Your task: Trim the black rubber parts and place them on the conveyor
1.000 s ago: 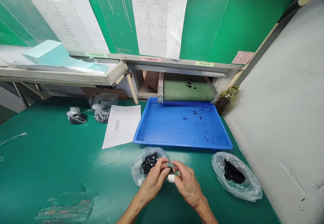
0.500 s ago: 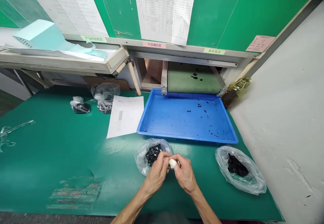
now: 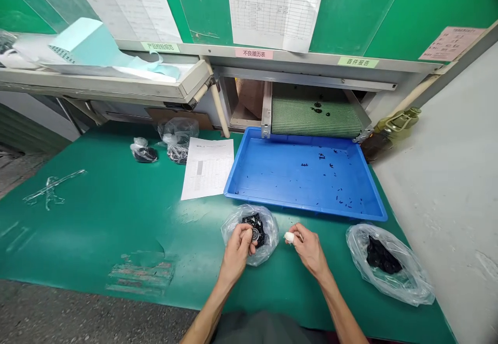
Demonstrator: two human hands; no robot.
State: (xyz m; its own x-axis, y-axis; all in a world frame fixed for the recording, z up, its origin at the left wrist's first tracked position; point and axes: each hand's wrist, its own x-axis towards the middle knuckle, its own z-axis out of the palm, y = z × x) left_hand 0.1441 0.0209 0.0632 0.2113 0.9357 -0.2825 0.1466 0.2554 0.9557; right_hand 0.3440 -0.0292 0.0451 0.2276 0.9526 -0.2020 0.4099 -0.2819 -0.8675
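Black ring part [image 3: 254,234]: it is between the thumb and fingers of your left hand [image 3: 237,248], seen against the opening of the near plastic bag [image 3: 271,232]. I cannot tell if it touches the black pieces [image 3: 260,221] lying inside.
Left hand: you pinch the ring, with its round face turned up to the view.
Right hand [image 3: 310,250]: it is apart from the ring, just beside the bag, its fingers curled. A white cover [image 3: 289,237] sits on one digit; whether a small thing is held there, I cannot tell.
Step in hand: by my judgement, you are handling one ring by itself, and at this moment only the left hand carries it.
Next move: it seems to call for a firm but light left pinch, because so small a part could slip among the similar black pieces; your right fingertips should be free before they touch it.
Far bag [image 3: 419,284]: it stands open on your right, with a dark heap [image 3: 383,256] inside, well apart from both hands.
Blue tray [image 3: 268,178]: it lies on the green surface [image 3: 116,214] beyond your hands, with tiny black bits [image 3: 340,198] scattered in it.
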